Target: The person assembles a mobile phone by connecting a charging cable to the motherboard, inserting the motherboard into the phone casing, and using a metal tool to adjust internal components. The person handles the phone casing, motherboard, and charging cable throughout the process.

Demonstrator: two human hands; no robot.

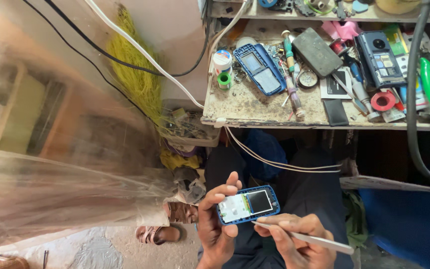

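Below the cluttered workbench (pixel 255 112), over your lap, your left hand (pixel 215 224) cradles the opened blue phone (pixel 248 204) by its edges. Your right hand (pixel 294 239) pinches metal tweezers (pixel 307 238), tip touching the frame. Light, probably fragile: grip the rim, never the screen.

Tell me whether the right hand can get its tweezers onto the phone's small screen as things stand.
Probably yes: the right hand holds the tweezers with the tip at the phone, and the screen lies uncovered.
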